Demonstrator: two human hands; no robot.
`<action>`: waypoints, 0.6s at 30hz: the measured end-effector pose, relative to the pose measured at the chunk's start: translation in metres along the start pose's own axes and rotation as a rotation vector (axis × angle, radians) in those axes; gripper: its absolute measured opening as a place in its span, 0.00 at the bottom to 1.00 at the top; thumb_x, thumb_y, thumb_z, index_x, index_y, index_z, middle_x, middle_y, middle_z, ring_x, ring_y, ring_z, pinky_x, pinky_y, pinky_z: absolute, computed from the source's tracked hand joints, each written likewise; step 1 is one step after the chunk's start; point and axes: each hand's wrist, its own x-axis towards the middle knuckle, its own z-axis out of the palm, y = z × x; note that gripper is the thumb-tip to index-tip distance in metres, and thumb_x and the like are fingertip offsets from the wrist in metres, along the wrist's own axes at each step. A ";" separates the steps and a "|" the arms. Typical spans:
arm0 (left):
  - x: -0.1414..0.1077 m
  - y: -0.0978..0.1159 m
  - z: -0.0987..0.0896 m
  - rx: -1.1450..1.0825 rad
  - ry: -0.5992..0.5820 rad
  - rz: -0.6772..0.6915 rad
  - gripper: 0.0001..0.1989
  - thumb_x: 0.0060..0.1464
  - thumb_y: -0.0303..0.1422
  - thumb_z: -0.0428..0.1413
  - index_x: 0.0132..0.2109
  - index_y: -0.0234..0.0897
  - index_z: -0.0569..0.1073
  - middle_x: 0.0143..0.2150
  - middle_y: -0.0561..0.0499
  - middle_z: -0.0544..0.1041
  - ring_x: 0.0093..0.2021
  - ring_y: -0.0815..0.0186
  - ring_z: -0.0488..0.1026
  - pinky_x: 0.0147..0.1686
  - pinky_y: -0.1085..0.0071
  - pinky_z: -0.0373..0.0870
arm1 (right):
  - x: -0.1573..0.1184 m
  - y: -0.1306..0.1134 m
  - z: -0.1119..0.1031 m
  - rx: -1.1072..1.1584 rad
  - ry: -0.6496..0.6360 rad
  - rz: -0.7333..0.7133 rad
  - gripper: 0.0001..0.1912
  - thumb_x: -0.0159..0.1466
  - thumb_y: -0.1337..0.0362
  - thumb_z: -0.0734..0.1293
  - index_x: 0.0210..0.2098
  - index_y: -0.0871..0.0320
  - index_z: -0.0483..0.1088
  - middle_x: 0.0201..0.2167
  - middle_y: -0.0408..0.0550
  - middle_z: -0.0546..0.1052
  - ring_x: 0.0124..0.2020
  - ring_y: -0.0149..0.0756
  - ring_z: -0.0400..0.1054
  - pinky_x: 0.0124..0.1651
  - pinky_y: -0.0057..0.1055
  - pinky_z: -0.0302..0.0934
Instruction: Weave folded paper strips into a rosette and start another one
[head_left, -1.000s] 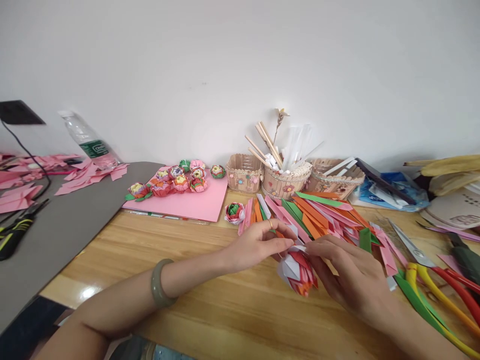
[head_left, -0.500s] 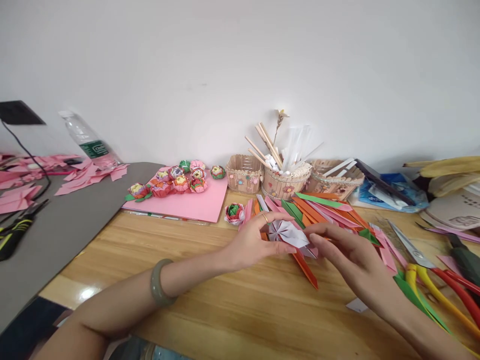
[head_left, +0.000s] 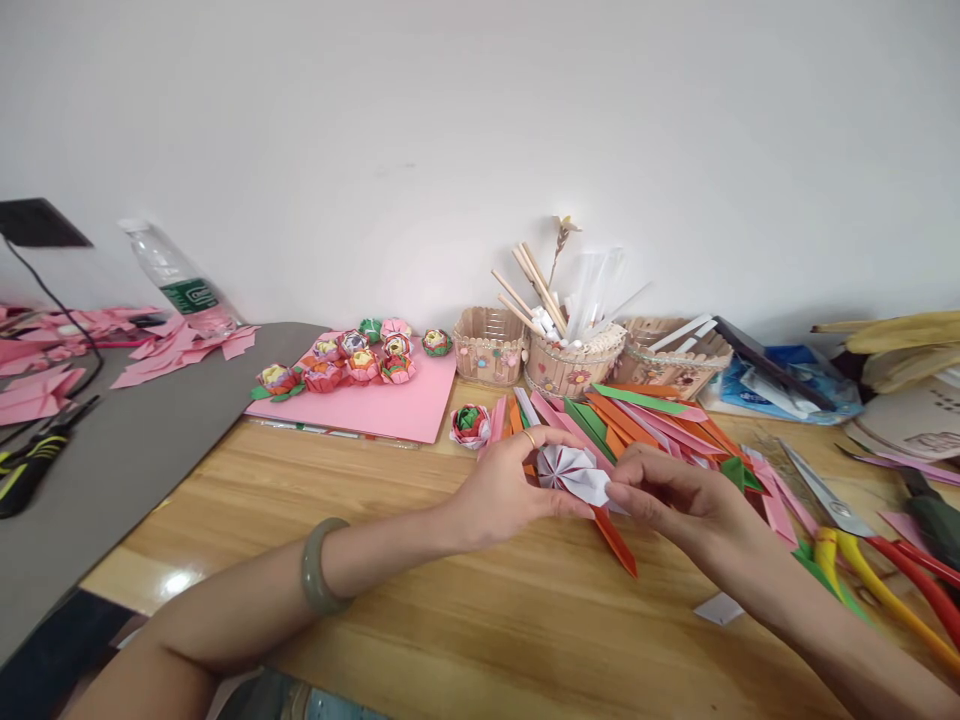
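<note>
Several white folds radiate from one point on the paper flower (head_left: pixel 576 478).

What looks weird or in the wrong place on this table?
One small white paper piece lies by itself near the right forearm, apart from the pile of folded pink, orange and green paper strips. The clear plastic bottle with a green label looks tilted, though the wide view may cause that. I see nothing spilled.
</note>
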 end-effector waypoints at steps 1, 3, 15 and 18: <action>0.000 0.000 0.000 -0.022 -0.002 -0.008 0.23 0.33 0.30 0.66 0.40 0.36 0.69 0.36 0.50 0.74 0.37 0.65 0.70 0.38 0.69 0.65 | 0.000 0.000 0.000 0.013 -0.006 -0.003 0.15 0.58 0.53 0.63 0.22 0.57 0.68 0.22 0.43 0.67 0.25 0.32 0.61 0.27 0.29 0.55; 0.000 0.000 0.000 -0.046 0.006 -0.023 0.24 0.32 0.30 0.67 0.40 0.36 0.68 0.35 0.51 0.73 0.36 0.66 0.69 0.38 0.69 0.65 | 0.000 0.001 0.001 0.023 -0.002 -0.009 0.16 0.58 0.52 0.62 0.22 0.57 0.67 0.22 0.43 0.66 0.25 0.32 0.60 0.26 0.29 0.56; 0.000 -0.001 0.001 -0.206 -0.010 0.010 0.25 0.28 0.30 0.68 0.37 0.35 0.68 0.34 0.52 0.72 0.35 0.68 0.68 0.37 0.71 0.63 | 0.000 0.001 0.004 -0.019 0.027 -0.065 0.16 0.60 0.54 0.62 0.22 0.57 0.66 0.21 0.42 0.66 0.24 0.31 0.60 0.25 0.27 0.56; 0.000 -0.002 0.001 -0.233 -0.005 0.018 0.25 0.28 0.29 0.68 0.37 0.35 0.69 0.34 0.52 0.73 0.34 0.69 0.68 0.36 0.72 0.63 | -0.001 0.001 0.004 -0.055 0.033 -0.095 0.16 0.61 0.54 0.61 0.22 0.57 0.66 0.21 0.42 0.66 0.24 0.31 0.60 0.25 0.27 0.56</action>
